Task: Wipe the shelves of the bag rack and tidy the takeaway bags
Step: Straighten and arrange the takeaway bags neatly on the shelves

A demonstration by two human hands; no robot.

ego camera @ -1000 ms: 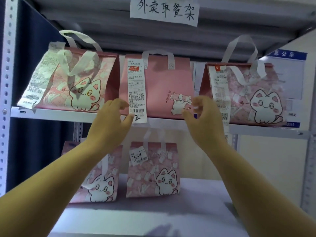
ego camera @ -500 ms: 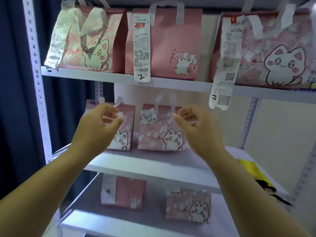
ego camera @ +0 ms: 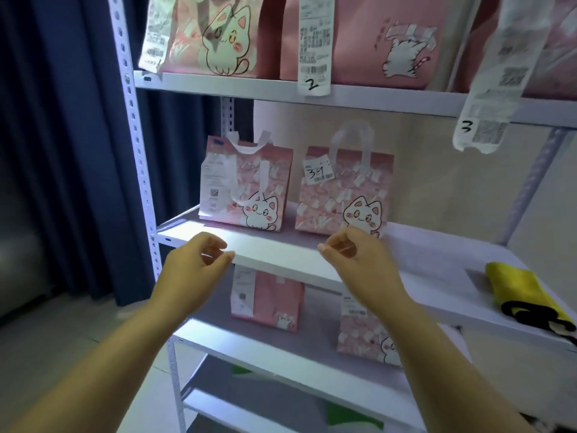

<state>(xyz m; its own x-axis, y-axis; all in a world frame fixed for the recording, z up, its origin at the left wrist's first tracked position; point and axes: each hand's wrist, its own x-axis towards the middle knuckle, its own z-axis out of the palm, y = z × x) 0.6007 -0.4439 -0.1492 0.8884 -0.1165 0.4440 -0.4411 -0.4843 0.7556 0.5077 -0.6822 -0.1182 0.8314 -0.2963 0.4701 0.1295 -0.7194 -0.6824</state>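
**Hands down at the middle shelf now**

Both hands have dropped from the top shelf [ego camera: 374, 98] since a second ago, and the view has tipped down with them, so they now hang in front of the middle shelf [ego camera: 281, 257], just off its front edge. Left hand [ego camera: 199, 260] has its fingers curled in with the thumb close to the fingertips and nothing in it. Right hand [ego camera: 352, 254] is the same deal, curled and holding nothing, and neither is on a bag.

Two pink cat bags stand upright toward the back left of the middle shelf: the left bag [ego camera: 249, 189] with a long receipt on its face, and the bag tagged 34 [ego camera: 343, 195] just beside it, apart by a narrow gap. Over at that shelf's right end lies a yellow bag [ego camera: 524, 295] with black straps.

Up top, the bag with receipt 2 [ego camera: 374, 42] sits at the front edge between two more bags, and receipt 3 [ego camera: 487, 104] dangles well past the edge. On the lower shelf [ego camera: 265, 342] there's a plain pink bag [ego camera: 268, 304] and a patterned bag [ego camera: 365, 335], partly behind the right arm. Dark blue curtain [ego camera: 62, 151] hangs left of the rack.
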